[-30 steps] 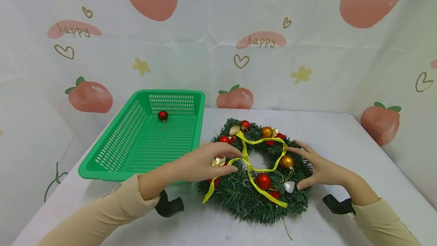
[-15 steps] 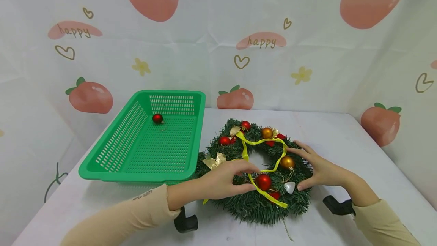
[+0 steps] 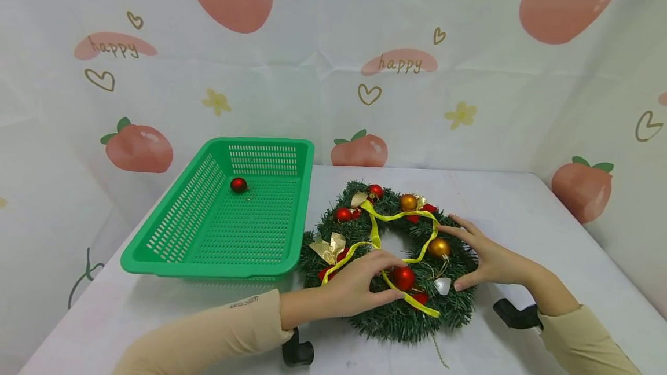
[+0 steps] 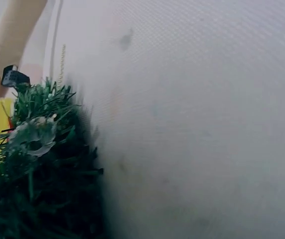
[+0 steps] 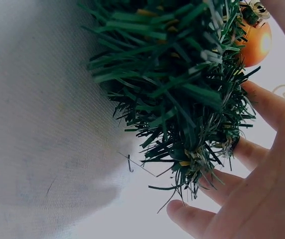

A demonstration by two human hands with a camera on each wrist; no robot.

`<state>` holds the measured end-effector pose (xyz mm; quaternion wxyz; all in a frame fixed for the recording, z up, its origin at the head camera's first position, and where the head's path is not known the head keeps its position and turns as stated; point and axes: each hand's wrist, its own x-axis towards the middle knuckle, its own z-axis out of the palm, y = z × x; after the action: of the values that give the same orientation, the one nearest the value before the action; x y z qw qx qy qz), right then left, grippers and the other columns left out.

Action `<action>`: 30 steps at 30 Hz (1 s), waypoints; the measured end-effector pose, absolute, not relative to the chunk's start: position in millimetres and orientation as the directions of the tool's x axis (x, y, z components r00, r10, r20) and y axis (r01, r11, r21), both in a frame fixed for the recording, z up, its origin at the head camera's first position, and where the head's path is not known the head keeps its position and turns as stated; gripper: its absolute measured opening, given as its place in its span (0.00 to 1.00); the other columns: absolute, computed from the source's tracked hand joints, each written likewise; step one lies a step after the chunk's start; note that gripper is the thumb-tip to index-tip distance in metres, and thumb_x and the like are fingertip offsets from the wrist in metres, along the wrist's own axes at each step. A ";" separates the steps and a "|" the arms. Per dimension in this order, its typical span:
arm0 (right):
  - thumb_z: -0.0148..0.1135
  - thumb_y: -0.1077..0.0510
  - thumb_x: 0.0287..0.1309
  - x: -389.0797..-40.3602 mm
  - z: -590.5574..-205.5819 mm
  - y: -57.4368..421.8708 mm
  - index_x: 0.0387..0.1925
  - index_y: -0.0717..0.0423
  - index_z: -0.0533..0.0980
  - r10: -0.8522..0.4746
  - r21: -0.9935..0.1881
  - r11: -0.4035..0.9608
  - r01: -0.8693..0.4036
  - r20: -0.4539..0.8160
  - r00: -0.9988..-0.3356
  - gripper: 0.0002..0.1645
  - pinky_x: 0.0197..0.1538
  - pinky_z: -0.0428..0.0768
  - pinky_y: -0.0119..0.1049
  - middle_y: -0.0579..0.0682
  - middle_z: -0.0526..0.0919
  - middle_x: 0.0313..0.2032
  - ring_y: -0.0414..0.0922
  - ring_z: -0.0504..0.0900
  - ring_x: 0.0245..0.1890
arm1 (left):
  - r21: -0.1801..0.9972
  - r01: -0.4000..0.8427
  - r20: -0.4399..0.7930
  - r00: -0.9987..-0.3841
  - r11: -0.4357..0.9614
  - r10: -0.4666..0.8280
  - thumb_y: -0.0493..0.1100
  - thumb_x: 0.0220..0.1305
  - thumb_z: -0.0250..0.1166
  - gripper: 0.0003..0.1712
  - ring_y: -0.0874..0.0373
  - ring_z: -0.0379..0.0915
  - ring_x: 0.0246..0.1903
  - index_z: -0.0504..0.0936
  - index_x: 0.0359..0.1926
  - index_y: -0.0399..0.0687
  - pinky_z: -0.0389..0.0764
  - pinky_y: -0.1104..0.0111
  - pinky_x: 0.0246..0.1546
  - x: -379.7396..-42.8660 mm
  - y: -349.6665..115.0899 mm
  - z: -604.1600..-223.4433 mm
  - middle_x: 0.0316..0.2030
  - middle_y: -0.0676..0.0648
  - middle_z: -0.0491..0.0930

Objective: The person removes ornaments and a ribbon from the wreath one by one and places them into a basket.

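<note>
A green Christmas wreath [image 3: 401, 326] lies on the table, decked with red and gold baubles and bows. A yellow ribbon [image 3: 374, 230] loops loosely over it. My left hand [image 3: 354, 288] reaches over the front left of the wreath, its fingertips and thumb right at a red bauble [image 3: 403, 278]. In the left wrist view only the wreath's edge [image 4: 48, 194] shows, not that hand. My right hand [image 3: 495, 262] spreads its fingers along the right side, near a gold bauble [image 3: 439, 247]. The right wrist view has those fingers [image 5: 264, 104] against the greenery [image 5: 177, 94].
A green plastic basket [image 3: 208, 269] stands left of the wreath with one red bauble [image 3: 238, 185] inside. Behind the table [image 3: 500, 207] hangs a printed white cloth [image 3: 312, 114]. A thin beaded strand [image 3: 439, 352] trails from the wreath's front.
My left hand has moved right and down over the wreath, from the ribbon's left side to the red bauble. The bauble in the basket has rolled slightly left. My right hand stays put.
</note>
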<state>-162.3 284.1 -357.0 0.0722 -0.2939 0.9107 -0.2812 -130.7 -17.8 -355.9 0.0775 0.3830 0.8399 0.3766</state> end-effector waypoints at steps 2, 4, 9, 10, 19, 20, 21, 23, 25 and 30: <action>0.77 0.49 0.35 -162.3 -357.1 284.0 0.70 0.50 0.54 -0.576 -0.555 0.668 -0.495 0.035 -0.817 0.61 0.47 0.66 0.74 0.73 0.42 0.67 0.75 0.52 0.62 | 0.677 0.589 0.155 -0.700 0.442 0.697 0.49 0.62 0.62 0.26 0.60 0.71 0.55 0.72 0.61 0.50 0.74 0.72 0.55 -130.6 -16.3 -357.5 0.57 0.51 0.73; 0.77 0.49 0.35 -162.3 -357.3 283.9 0.70 0.50 0.54 -0.577 -0.556 0.666 -0.497 0.037 -0.816 0.61 0.46 0.66 0.74 0.73 0.42 0.67 0.75 0.52 0.62 | 0.673 0.585 0.149 -0.707 0.453 0.691 0.50 0.62 0.62 0.26 0.60 0.72 0.54 0.72 0.61 0.51 0.75 0.72 0.54 -130.7 -15.3 -359.2 0.57 0.51 0.74; 0.77 0.49 0.35 -162.3 -357.8 283.7 0.70 0.50 0.54 -0.577 -0.561 0.663 -0.495 0.038 -0.816 0.60 0.46 0.65 0.74 0.73 0.41 0.67 0.76 0.51 0.62 | 0.659 0.577 0.141 -0.725 0.483 0.674 0.52 0.63 0.61 0.26 0.60 0.74 0.52 0.73 0.60 0.51 0.76 0.73 0.51 -131.1 -13.4 -361.2 0.56 0.51 0.75; 0.77 0.49 0.35 -162.3 -357.8 283.7 0.70 0.50 0.54 -0.576 -0.563 0.663 -0.494 0.037 -0.816 0.60 0.46 0.65 0.74 0.73 0.41 0.67 0.76 0.51 0.62 | 0.652 0.578 0.142 -0.729 0.491 0.670 0.52 0.63 0.61 0.26 0.60 0.74 0.52 0.73 0.60 0.51 0.76 0.73 0.51 -131.2 -12.9 -361.5 0.56 0.52 0.76; 0.77 0.49 0.35 -162.9 -358.6 284.4 0.70 0.49 0.53 -0.577 -0.562 0.663 -0.494 0.036 -0.816 0.61 0.46 0.65 0.74 0.73 0.41 0.67 0.76 0.51 0.62 | 0.619 0.587 0.166 -0.748 0.522 0.643 0.53 0.61 0.62 0.26 0.60 0.75 0.53 0.75 0.59 0.52 0.76 0.72 0.52 -132.1 -9.1 -367.0 0.53 0.53 0.78; 0.77 0.49 0.35 -162.8 -358.5 284.4 0.70 0.49 0.53 -0.576 -0.562 0.664 -0.493 0.035 -0.816 0.61 0.46 0.66 0.74 0.73 0.41 0.67 0.76 0.51 0.62 | 0.619 0.588 0.170 -0.747 0.521 0.642 0.52 0.61 0.62 0.26 0.60 0.75 0.53 0.75 0.59 0.52 0.76 0.72 0.53 -132.3 -8.9 -367.7 0.53 0.53 0.79; 0.77 0.49 0.35 -162.8 -358.3 284.4 0.70 0.49 0.53 -0.576 -0.562 0.664 -0.492 0.035 -0.817 0.61 0.46 0.66 0.74 0.73 0.41 0.67 0.76 0.51 0.62 | 0.618 0.590 0.174 -0.747 0.519 0.642 0.52 0.61 0.62 0.26 0.61 0.75 0.53 0.75 0.59 0.52 0.76 0.72 0.53 -132.6 -8.7 -368.2 0.53 0.53 0.79; 0.77 0.49 0.35 -162.6 -357.9 284.4 0.70 0.49 0.53 -0.576 -0.562 0.665 -0.492 0.034 -0.817 0.61 0.46 0.66 0.74 0.73 0.41 0.67 0.76 0.51 0.62 | 0.621 0.590 0.178 -0.748 0.517 0.640 0.52 0.61 0.63 0.25 0.61 0.75 0.53 0.76 0.59 0.52 0.76 0.72 0.53 -132.9 -8.5 -369.2 0.52 0.53 0.79; 0.77 0.49 0.35 -162.4 -357.5 284.2 0.70 0.49 0.53 -0.576 -0.561 0.665 -0.493 0.034 -0.816 0.61 0.46 0.66 0.74 0.73 0.41 0.67 0.76 0.51 0.62 | 0.627 0.588 0.181 -0.748 0.511 0.638 0.52 0.60 0.63 0.25 0.61 0.75 0.53 0.76 0.59 0.52 0.76 0.72 0.53 -133.1 -8.6 -369.5 0.51 0.53 0.80; 0.77 0.49 0.35 -162.4 -357.5 283.7 0.70 0.49 0.54 -0.581 -0.558 0.662 -0.501 0.041 -0.813 0.61 0.46 0.65 0.75 0.73 0.41 0.67 0.76 0.51 0.62 | 0.652 0.581 0.191 -0.747 0.487 0.636 0.51 0.60 0.64 0.25 0.61 0.76 0.52 0.76 0.58 0.52 0.76 0.73 0.52 -133.6 -9.9 -366.7 0.51 0.53 0.80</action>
<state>-162.4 283.7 -357.5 0.0706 -0.2975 0.9088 -0.2839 -133.6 -9.9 -366.7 0.0382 0.3534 0.8613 0.3631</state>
